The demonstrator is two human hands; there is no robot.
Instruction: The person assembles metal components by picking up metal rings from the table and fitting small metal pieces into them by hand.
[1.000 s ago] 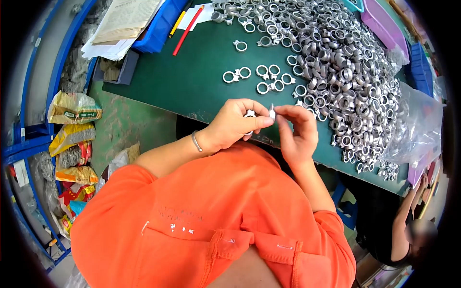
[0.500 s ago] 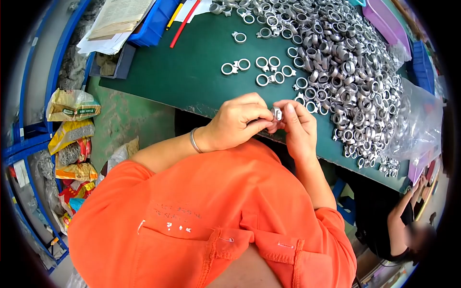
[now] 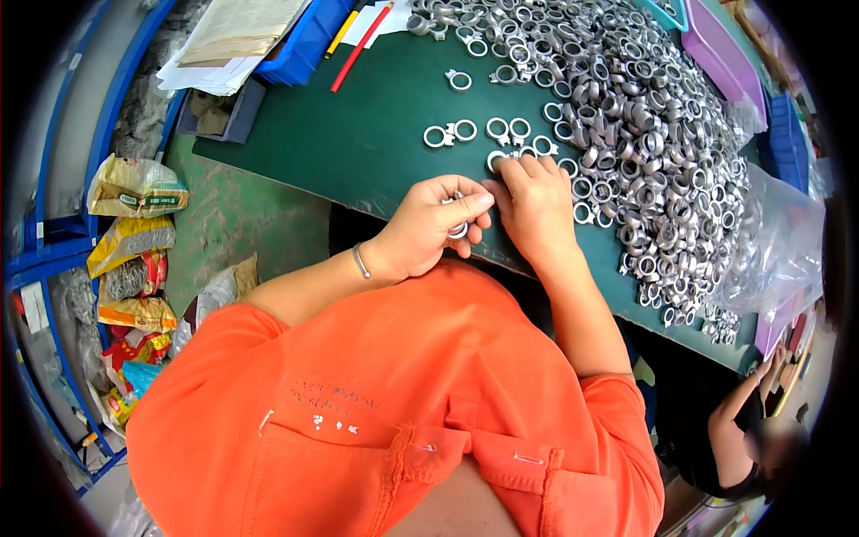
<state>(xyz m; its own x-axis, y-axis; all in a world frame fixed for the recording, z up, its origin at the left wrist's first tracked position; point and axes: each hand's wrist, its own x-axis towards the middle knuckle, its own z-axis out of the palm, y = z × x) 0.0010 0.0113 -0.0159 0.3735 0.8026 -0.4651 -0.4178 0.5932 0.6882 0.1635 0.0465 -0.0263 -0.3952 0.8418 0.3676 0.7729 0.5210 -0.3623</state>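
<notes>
My left hand [image 3: 428, 225] is closed around a small grey metal ring fitting [image 3: 459, 229], held just in front of the table edge. My fingers partly cover the fitting. My right hand [image 3: 540, 208] is over the table, its fingers curled down onto a metal ring [image 3: 496, 161] in the nearest of the loose pieces. The fingertips are hidden, so I cannot see what they grip. Beyond it lie a joined-looking ring pair [image 3: 509, 131] and, further left, another ring pair [image 3: 450, 133].
A large heap of metal rings [image 3: 635, 125] covers the table's right side, beside a clear plastic bag [image 3: 774, 233] and a pink bin [image 3: 720, 45]. A red pencil [image 3: 361, 46], a blue tray [image 3: 309, 40] and papers [image 3: 234, 40] lie at the back left. Another person [image 3: 738, 430] sits at the right.
My hands have parted. The right one has moved forward onto the rings on the table, while the left one has kept a metal ring fitting. The whole view has shifted slightly.
</notes>
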